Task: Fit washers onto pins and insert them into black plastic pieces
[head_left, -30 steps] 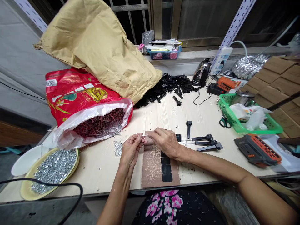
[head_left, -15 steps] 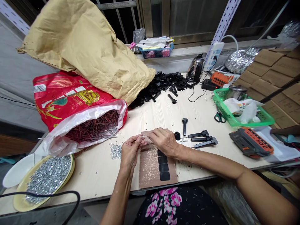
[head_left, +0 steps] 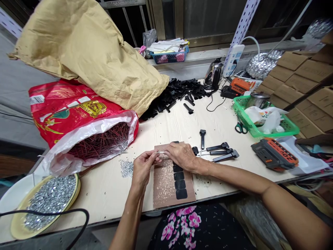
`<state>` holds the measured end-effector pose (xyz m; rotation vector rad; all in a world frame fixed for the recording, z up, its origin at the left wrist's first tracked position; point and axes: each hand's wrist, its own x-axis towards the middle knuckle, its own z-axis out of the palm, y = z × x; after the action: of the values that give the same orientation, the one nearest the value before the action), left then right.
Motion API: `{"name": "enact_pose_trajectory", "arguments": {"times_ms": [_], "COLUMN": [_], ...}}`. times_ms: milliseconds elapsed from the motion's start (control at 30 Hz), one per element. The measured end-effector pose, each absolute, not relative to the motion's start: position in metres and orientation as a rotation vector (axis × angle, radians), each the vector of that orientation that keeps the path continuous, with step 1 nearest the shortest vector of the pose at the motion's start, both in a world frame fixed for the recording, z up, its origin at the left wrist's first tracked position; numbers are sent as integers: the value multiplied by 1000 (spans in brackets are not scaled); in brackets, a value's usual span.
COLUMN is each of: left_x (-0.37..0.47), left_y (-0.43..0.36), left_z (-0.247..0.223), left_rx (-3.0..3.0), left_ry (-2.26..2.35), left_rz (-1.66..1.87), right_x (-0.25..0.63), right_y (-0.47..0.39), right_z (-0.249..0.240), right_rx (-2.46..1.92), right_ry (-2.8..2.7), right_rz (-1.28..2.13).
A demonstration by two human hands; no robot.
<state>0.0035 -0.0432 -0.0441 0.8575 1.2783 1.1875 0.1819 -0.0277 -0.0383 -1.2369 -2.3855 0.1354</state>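
Note:
My left hand (head_left: 144, 164) is closed, thumb against forefinger, on one end of a thin metal rod (head_left: 160, 152). The rod's other end runs into the closed fingers of my right hand (head_left: 181, 156). Both hands are over a brown board (head_left: 162, 194) sprinkled with pale specks and bearing a column of black square pads (head_left: 181, 193). Just left of the board lies a small heap of shiny metal washers (head_left: 126, 168). Several black-handled pieces with thin metal shafts (head_left: 220, 147) rest to the right of my right hand.
A red bag (head_left: 65, 104) of thin reddish rods lies left, under a brown paper sack (head_left: 104, 59). A yellow bowl (head_left: 74, 198) holds shiny metal pieces. Black plastic parts (head_left: 182, 91) are piled behind. Scissors (head_left: 241, 127), a green basket (head_left: 288, 130) and a battery pack (head_left: 274, 154) sit right.
The whole view has shifted slightly, with the scene sliding left. My hands stay together over the board, still on the thin rod, and a little more of it shows between them.

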Motion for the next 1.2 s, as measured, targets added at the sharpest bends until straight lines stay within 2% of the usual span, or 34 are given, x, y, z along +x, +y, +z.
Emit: {"name": "enact_pose_trajectory", "arguments": {"times_ms": [600, 800, 933, 1033, 1200], "left_x": [7, 9, 9, 9, 11], "left_y": [-42, -44, -45, -45, -44], "left_z": [-44, -45, -45, -44, -42], "left_rx": [925, 1011, 1009, 1017, 1024], "left_ry": [1293, 1337, 1334, 1330, 1358], "left_rz": [1152, 1129, 1125, 1121, 1116], "right_x": [181, 184, 184, 184, 184], "right_y": [-26, -30, -28, -24, -14], "right_z": [-45, -44, -43, -42, -43], "right_rx": [-1188, -1273, -1253, -1216, -1141], "right_ry": [-2351, -2324, -2313, -2210, -1903], "right_rz": [105, 378, 398, 661, 1472]}}
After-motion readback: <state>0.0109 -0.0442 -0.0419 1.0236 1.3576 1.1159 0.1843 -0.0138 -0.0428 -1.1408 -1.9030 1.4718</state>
